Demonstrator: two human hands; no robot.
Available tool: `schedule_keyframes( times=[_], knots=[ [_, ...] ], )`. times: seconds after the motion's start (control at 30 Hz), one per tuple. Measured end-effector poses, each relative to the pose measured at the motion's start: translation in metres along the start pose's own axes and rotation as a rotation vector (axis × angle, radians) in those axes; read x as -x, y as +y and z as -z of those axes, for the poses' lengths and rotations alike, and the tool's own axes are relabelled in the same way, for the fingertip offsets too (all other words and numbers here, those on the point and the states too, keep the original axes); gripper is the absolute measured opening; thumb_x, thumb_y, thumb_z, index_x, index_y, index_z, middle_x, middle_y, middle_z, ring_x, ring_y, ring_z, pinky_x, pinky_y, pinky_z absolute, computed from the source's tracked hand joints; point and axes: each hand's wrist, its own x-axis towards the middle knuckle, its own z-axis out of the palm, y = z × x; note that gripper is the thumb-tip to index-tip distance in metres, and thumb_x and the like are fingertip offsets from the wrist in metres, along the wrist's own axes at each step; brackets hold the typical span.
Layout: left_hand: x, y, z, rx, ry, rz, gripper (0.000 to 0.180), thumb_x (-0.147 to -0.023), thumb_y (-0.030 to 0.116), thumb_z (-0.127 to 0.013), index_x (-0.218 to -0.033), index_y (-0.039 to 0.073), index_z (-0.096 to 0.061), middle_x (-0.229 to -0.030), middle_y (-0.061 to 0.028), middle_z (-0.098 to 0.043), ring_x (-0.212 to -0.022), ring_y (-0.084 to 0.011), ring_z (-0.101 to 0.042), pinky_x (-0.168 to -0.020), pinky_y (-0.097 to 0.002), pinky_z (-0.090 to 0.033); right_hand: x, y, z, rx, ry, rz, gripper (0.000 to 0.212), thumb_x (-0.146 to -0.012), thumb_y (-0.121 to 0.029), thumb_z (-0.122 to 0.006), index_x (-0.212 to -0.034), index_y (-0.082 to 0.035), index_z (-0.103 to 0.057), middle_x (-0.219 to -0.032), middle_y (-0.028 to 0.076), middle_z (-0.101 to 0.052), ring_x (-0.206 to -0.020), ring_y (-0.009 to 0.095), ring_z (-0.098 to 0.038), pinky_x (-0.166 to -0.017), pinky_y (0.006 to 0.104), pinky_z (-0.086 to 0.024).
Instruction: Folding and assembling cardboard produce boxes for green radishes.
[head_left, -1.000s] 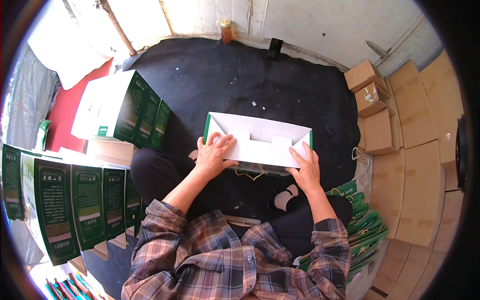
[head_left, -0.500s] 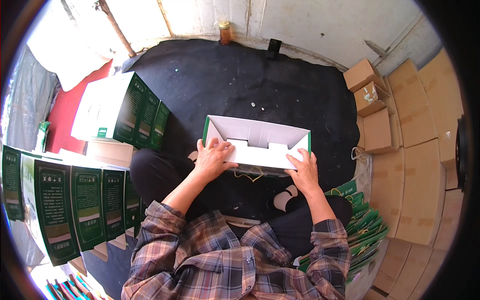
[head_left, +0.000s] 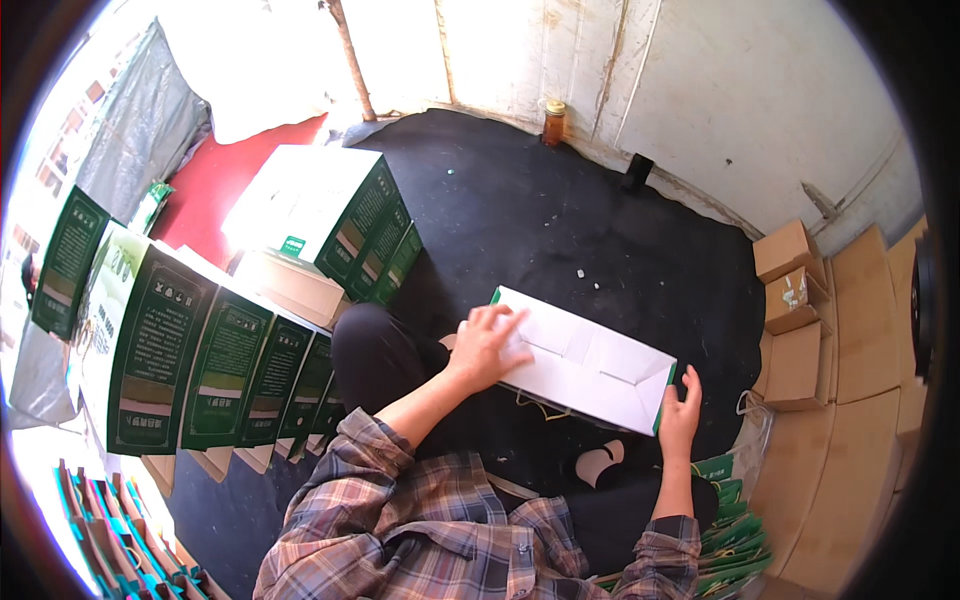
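Observation:
A long green-and-white cardboard gift box (head_left: 590,355) lies slantwise between my knees, its white flap face turned up and its flaps folded flat across it. My left hand (head_left: 483,350) lies over the box's left end, fingers spread on the white flaps and slightly blurred. At the other end my right hand (head_left: 680,415) grips the short green side, its fingertips reaching just above the edge. A yellow cord handle (head_left: 545,410) hangs out from beneath the box's near side.
Several green printed boxes stand in a row (head_left: 230,370) at my left, with more boxes (head_left: 350,225) stacked behind. Flat green bags (head_left: 735,540) fan out by my right knee. Brown cartons (head_left: 840,440) line the right side. A jar (head_left: 553,123) stands by the wall on black sheeting (head_left: 520,220).
The box has turned from level to slanting down rightward, and its open cavity is now covered by the folded white flaps. My view has swung to the left.

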Motion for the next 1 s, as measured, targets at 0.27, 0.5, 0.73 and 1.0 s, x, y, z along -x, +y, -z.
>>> schedule_keyframes(
  times=[0.27, 0.5, 0.73, 1.0],
  knots=[
    [-0.018, -0.092, -0.045, 0.746, -0.322, 1.195, 0.064, -0.089, 0.060, -0.042, -0.129, 0.011, -0.051, -0.115, -0.0139, -0.060, -0.087, -0.0284, -0.058, -0.075, -0.0437, -0.045, -0.003, 0.073, -0.015, -0.201, -0.376, -0.887, 0.042, -0.091, -0.045, -0.046, -0.102, -0.009, -0.065, -0.085, 0.007, -0.064, -0.073, 0.022, -0.062, -0.058, 0.0403, -0.050],
    [-0.015, -0.106, -0.042, 1.180, -0.438, 1.138, 0.043, -0.093, 0.041, -0.049, -0.119, 0.009, -0.056, -0.117, -0.0089, -0.059, -0.105, -0.0227, -0.055, -0.091, -0.0367, -0.044, -0.008, 0.051, -0.005, -0.269, -0.397, -0.800, 0.042, -0.090, -0.038, -0.052, -0.110, -0.003, -0.063, -0.096, 0.010, -0.066, -0.083, 0.019, -0.062, -0.067, 0.0345, -0.048],
    [-0.028, -0.063, 0.000, 1.404, -0.199, 0.814, 0.068, -0.084, 0.014, -0.047, -0.147, 0.018, -0.022, -0.135, -0.0069, -0.044, -0.120, -0.0217, -0.044, -0.091, -0.0481, -0.037, -0.018, 0.038, 0.016, -0.604, -0.170, -0.720, 0.047, -0.093, -0.047, -0.048, -0.115, -0.006, -0.056, -0.109, 0.006, -0.061, -0.098, 0.021, -0.059, -0.080, 0.0376, -0.047],
    [0.000, -0.094, -0.035, 1.218, -0.258, 0.925, 0.035, -0.087, 0.038, -0.055, -0.112, 0.014, -0.059, -0.105, 0.0001, -0.059, -0.101, -0.0176, -0.051, -0.084, -0.0433, -0.039, 0.003, 0.055, -0.009, -0.527, -0.356, -0.802, 0.038, -0.094, -0.032, -0.047, -0.123, -0.007, -0.051, -0.113, 0.007, -0.060, -0.102, 0.024, -0.058, -0.078, 0.0409, -0.049]
  ],
)
